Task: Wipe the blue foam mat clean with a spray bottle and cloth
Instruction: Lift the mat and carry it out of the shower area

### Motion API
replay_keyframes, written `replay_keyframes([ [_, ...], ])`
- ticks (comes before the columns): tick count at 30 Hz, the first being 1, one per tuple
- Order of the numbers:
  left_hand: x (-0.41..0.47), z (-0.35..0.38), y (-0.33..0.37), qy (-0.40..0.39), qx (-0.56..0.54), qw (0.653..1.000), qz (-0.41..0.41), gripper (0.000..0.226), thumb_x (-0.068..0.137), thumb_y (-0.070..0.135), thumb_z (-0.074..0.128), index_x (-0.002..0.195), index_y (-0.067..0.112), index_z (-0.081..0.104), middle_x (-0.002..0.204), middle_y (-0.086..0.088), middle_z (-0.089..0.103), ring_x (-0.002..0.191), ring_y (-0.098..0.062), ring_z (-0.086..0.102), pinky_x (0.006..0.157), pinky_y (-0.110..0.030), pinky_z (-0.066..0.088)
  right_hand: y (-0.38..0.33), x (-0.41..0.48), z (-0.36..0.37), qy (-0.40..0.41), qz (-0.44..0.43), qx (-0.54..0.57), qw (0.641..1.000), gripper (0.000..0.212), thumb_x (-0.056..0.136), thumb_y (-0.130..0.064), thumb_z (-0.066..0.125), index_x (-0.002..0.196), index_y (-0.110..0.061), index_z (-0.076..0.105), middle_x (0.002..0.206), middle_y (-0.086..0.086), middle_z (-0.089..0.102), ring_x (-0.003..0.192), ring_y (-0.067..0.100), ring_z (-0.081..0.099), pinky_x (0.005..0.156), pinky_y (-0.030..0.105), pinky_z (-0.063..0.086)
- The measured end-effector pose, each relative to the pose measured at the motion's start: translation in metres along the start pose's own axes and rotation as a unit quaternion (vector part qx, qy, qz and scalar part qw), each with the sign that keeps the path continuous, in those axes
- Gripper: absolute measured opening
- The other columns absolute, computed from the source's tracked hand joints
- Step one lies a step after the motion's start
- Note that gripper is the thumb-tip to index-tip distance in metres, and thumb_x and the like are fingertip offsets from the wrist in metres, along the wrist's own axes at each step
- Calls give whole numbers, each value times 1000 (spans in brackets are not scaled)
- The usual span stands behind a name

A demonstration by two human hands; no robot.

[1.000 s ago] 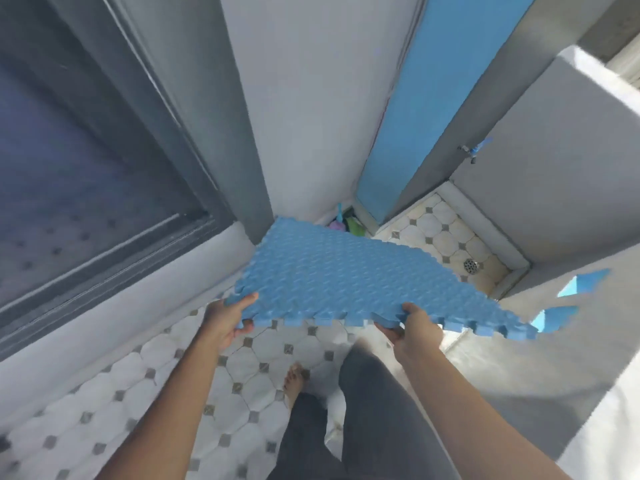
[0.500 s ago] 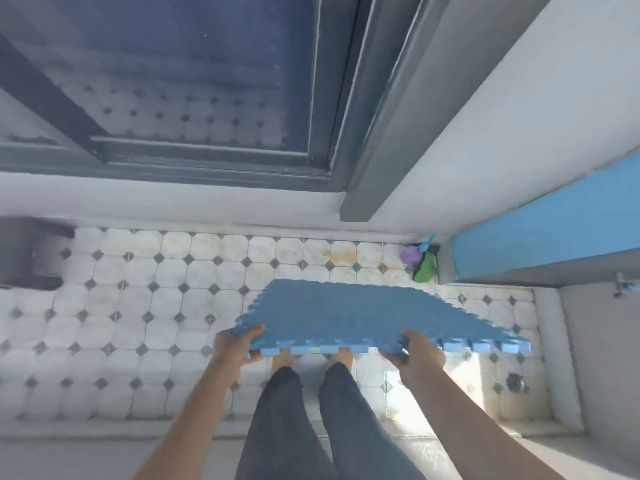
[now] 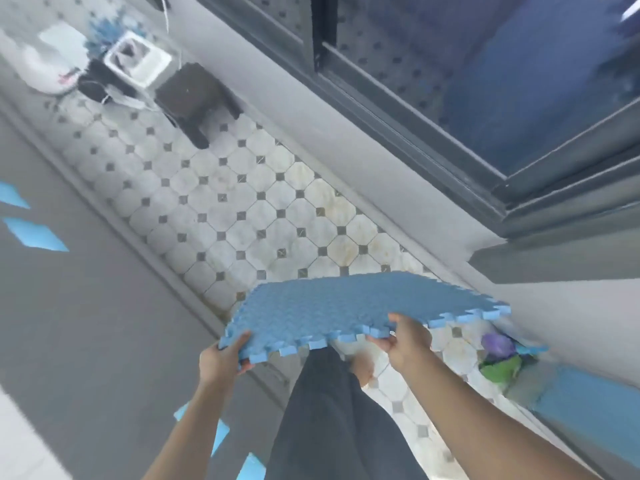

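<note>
Hands carry the load here, and only the head view shows it. The left hand pinches the near left corner of the blue foam mat, thumb on top and fingers curled beneath; the right hand clamps the near toothed edge further right in the same way. Both are shut on the mat, which hangs roughly level in the air above the tiled floor, its far side unsupported and sagging a little in the middle.

Neither a spray bottle nor a cloth can be picked out for certain. A purple and green bundle lies in the corner by the wall, just beside the mat's right end, and blurred clutter sits far off near a dark stool; what these are cannot be told.

Judging from this, wiping has not begun and the mat probably has to be laid down first. Risks follow from the grip: holding one edge only lets the soft foam droop or fold, and a pinch on the small teeth could slip or tear them. The mat hides the bare foot and the floor beneath, so a step forward could catch the raised kerb at the tiles' edge. Swinging right might knock the corner bundle.
</note>
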State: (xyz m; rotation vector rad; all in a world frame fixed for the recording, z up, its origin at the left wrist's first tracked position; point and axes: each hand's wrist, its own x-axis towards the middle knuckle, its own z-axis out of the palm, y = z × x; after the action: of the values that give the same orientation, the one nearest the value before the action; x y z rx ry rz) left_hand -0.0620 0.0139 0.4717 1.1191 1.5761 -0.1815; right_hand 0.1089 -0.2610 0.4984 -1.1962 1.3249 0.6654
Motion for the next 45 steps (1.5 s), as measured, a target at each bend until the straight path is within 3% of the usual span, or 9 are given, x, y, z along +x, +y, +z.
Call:
replay_keyframes([
  [4, 21, -19, -18, 17, -69, 997, -9, 33, 80, 25, 84, 102, 3, 72, 87, -13, 77, 64, -20, 73, 72, -37, 62, 1, 16, 56, -33, -26, -81, 996, 10, 93, -1, 63, 95, -9, 58, 110, 18, 61, 88, 42, 68, 67, 53, 60],
  [10, 58, -24, -31, 70, -167, 983, -5, 35, 81, 32, 83, 107, 11, 71, 85, 0, 80, 76, -17, 78, 81, -39, 62, 1, 43, 142, -86, -52, -171, 980, 36, 94, -2, 66, 129, -5, 56, 94, 5, 58, 81, 34, 67, 64, 51, 60],
  [15, 107, -9, -32, 98, -202, 974, 16, 35, 87, 32, 78, 115, 12, 71, 102, -4, 78, 85, -19, 76, 64, -27, 59, 2, 91, 211, -143, -72, -219, 962, 42, 96, -3, 64, 136, -5, 51, 102, 7, 61, 82, 34, 69, 45, 43, 59],
  [19, 178, 9, -55, 128, -198, 971, 27, 33, 87, 35, 79, 110, 12, 71, 100, -4, 77, 71, -13, 70, 65, -31, 59, 21, 166, 254, -197, -77, -248, 945, 47, 95, -9, 67, 137, -5, 47, 130, 17, 63, 91, 38, 75, 56, 46, 61],
  [29, 323, 80, -153, 168, -123, 978, -26, 36, 86, 42, 78, 95, 9, 66, 89, 0, 64, 74, -16, 63, 53, -19, 53, 66, 361, 255, -227, -23, -295, 928, 95, 77, -19, 84, 155, -15, 30, 137, 12, 62, 111, 34, 70, 81, 55, 60],
  [32, 359, 101, -188, 161, -81, 982, -62, 31, 83, 44, 80, 87, 16, 66, 95, -1, 69, 88, -23, 69, 74, -33, 59, 79, 403, 244, -173, -17, -358, 917, 61, 92, -24, 74, 143, -13, 42, 117, 6, 66, 104, 19, 69, 93, 49, 58],
  [39, 415, 133, -226, 98, -25, 979, -179, 45, 88, 39, 76, 112, 3, 63, 100, -6, 70, 68, -17, 63, 69, -34, 50, 101, 465, 242, -100, 27, -486, 868, 22, 101, -27, 61, 122, -19, 56, 126, 7, 59, 117, 25, 61, 106, 46, 49],
  [41, 424, 136, -225, 83, -11, 975, -204, 45, 88, 41, 75, 111, 5, 60, 91, -8, 68, 81, -27, 67, 76, -33, 50, 103, 471, 244, -94, 27, -506, 857, 23, 102, -27, 58, 123, -20, 56, 123, 5, 58, 112, 24, 62, 105, 46, 50],
  [45, 421, 135, -204, 84, 22, 972, -220, 72, 89, 43, 73, 141, -2, 50, 143, -14, 55, 127, -33, 57, 101, -41, 48, 106, 463, 240, -111, 10, -569, 815, 28, 100, -30, 58, 126, -21, 55, 117, -1, 58, 107, 18, 60, 102, 43, 49],
])
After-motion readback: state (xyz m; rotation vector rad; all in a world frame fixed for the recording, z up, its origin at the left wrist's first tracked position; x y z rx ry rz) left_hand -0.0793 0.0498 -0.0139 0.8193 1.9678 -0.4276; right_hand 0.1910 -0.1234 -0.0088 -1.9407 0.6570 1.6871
